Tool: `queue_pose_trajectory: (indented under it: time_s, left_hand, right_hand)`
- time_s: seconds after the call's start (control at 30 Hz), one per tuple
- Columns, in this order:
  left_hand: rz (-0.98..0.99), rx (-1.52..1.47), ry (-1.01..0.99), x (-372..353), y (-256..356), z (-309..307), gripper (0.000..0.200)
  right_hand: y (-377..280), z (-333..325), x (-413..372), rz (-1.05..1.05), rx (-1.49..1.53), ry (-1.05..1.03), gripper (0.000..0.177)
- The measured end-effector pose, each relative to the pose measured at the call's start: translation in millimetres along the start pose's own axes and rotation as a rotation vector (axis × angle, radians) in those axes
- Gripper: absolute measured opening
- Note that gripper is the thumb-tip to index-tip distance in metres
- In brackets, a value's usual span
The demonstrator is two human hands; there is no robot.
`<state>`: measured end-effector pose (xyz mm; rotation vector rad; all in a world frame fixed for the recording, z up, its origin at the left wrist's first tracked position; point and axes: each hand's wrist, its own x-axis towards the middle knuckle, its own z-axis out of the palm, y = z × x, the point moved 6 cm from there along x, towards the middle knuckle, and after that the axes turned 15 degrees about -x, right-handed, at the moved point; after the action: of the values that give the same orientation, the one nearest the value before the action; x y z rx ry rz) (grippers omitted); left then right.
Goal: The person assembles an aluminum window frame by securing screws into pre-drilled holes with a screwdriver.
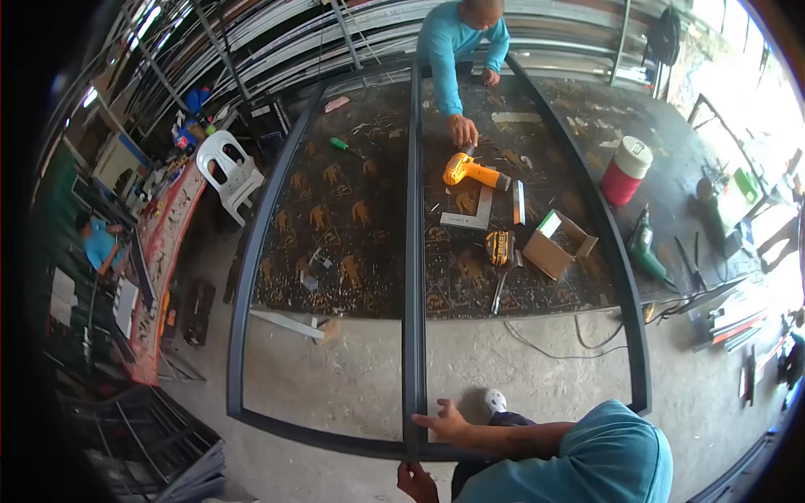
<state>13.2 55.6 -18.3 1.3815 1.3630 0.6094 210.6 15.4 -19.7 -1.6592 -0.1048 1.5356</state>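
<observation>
My right hand (444, 419) lies flat, fingers spread, on the frame (243, 318) where the middle bar (412, 251) meets the frame's near rail. My left hand (415, 482) is just below the frame's edge, and I can't tell its grip. I'd press evenly, keeping that 1 bar square.

You are standing over a bare concrete floor (335, 377). A dark patterned mat (352, 226) is covering its far part, a white plastic chair (228, 172) is sitting at the left, metal bars (277, 42) are lining the back wall, and daylight (755, 75) is pouring in on the right.
</observation>
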Motion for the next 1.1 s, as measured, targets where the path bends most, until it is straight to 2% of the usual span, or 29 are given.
queue_pose_trajectory:
  time_s: [0.07, 0.1, 0.17, 0.2, 0.33, 0.4, 0.43, 0.5, 0.53, 0.6, 0.63, 0.73, 0.77, 0.83, 0.97, 1.1]
  left_hand:
    - [0.364, 0.059, 0.124, 11, 24, 32, 0.02]
    - [0.286, -0.017, 0.094, -41, 1, 0, 0.02]
    - [0.379, 0.071, 0.063, -32, 9, -9, 0.019]
    - [0.435, 0.076, 0.056, -26, 16, -14, 0.019]
    - [0.504, 0.035, -0.01, -23, 19, -20, 0.022]
    - [0.329, -0.127, -0.129, -21, 20, -21, 0.026]
    - [0.341, -0.144, -0.122, -15, 19, -21, 0.026]
    - [-0.036, -0.251, -0.278, -1, -11, -16, 0.027]
    - [-0.028, -0.263, -0.269, 2, -14, -20, 0.027]
    - [-0.352, -0.802, -0.495, -2, -24, -11, 0.024]
    - [-0.348, -0.809, -0.486, 0, -25, -12, 0.024]
    - [-0.647, -1.118, -0.643, 0, -38, -1, 0.016]
    - [-0.648, -1.118, -0.632, 3, -43, -2, 0.016]
    - [-0.77, -1.221, -0.717, 0, -41, 3, 0.015]
    - [-0.643, -1.107, -0.668, -3, -28, 0, 0.018]
    - [-0.711, -1.103, -0.634, -1, -34, 5, 0.017]
  right_hand:
    - [0, -2, 39, 0.017, -0.061, 0.035, 0.113]
    - [42, 22, -6, 0.076, -0.123, 0.107, 0.113]
    - [17, 37, -4, 0.033, -0.177, 0.152, 0.115]
    - [8, 43, -9, 0.051, -0.192, 0.264, 0.11]
    - [-1, 48, -22, -0.052, -0.131, 0.321, 0.104]
    - [9, 45, -11, -0.049, -0.21, 0.436, 0.094]
    - [11, 45, -6, -0.066, -0.221, 0.442, 0.094]
    - [14, 47, -2, -0.104, -0.153, 0.509, 0.086]
    - [14, 48, -3, -0.113, -0.146, 0.508, 0.089]
    - [6, 49, -16, -0.113, -0.14, 0.487, 0.086]
    - [3, 51, -23, -0.098, -0.123, 0.47, 0.083]
    - [6, 51, -15, -0.079, -0.11, 0.488, 0.073]
    - [7, 52, -18, -0.076, -0.107, 0.495, 0.069]
    - [13, 49, -4, -0.1, -0.095, 0.481, 0.069]
    - [16, 45, 3, -0.068, -0.135, 0.451, 0.07]
    - [6, 46, -11, -0.025, -0.168, 0.454, 0.075]
